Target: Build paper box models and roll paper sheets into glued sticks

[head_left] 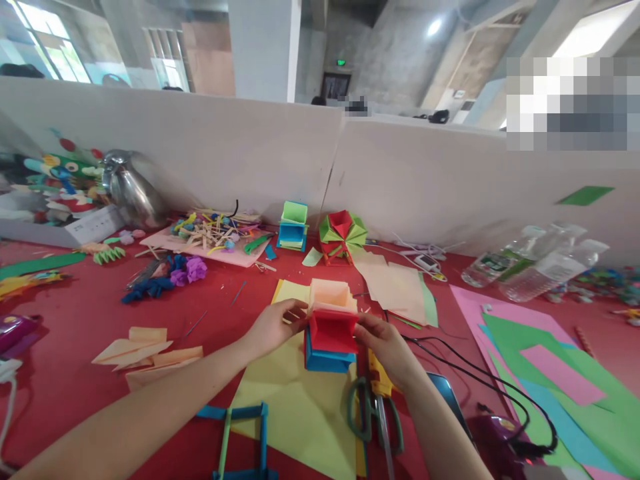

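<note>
Red paper box [334,331], btwn peach box [330,294] & blue box [330,361] over yellow paper [285,393] on the desk [210,300], is prob light, bendy & crushable, so best held gently by its side edges, where my R fingers [371,323] pinch & L fingers [293,309] curl, L grip unclear.

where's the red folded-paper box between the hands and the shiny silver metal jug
Red folded-paper box [334,331]: head view, on its inside.
Shiny silver metal jug [134,191]: head view, middle of its body.
</note>
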`<state>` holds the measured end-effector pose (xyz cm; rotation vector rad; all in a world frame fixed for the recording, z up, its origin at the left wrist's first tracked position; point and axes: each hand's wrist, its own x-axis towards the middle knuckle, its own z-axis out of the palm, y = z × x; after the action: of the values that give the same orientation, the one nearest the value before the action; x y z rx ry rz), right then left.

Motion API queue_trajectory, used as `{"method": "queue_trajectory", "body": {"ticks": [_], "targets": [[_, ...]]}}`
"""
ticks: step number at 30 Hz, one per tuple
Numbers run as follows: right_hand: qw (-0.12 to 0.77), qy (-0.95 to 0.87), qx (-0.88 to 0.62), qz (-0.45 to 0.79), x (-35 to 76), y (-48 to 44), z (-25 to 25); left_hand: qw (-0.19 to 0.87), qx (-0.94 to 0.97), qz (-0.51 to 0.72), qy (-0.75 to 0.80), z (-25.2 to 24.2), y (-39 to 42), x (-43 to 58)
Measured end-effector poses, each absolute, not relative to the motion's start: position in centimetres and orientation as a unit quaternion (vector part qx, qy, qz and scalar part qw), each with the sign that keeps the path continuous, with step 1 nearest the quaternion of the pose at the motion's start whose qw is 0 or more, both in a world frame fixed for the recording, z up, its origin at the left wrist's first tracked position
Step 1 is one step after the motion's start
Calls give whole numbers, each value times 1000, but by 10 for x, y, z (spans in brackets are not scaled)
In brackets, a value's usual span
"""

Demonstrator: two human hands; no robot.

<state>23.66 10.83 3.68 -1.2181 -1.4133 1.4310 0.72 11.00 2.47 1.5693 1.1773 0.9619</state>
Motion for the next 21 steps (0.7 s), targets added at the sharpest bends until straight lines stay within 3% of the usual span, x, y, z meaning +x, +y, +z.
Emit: {"method": "queue_trajectory", "body": {"ticks": [8,21], "targets": [[397,-547,-468,569,235,106,38,502,600,386,489,28,105,12],[419,-520,-477,571,233,106,24,460,595,423,506,17,101,13]]}}
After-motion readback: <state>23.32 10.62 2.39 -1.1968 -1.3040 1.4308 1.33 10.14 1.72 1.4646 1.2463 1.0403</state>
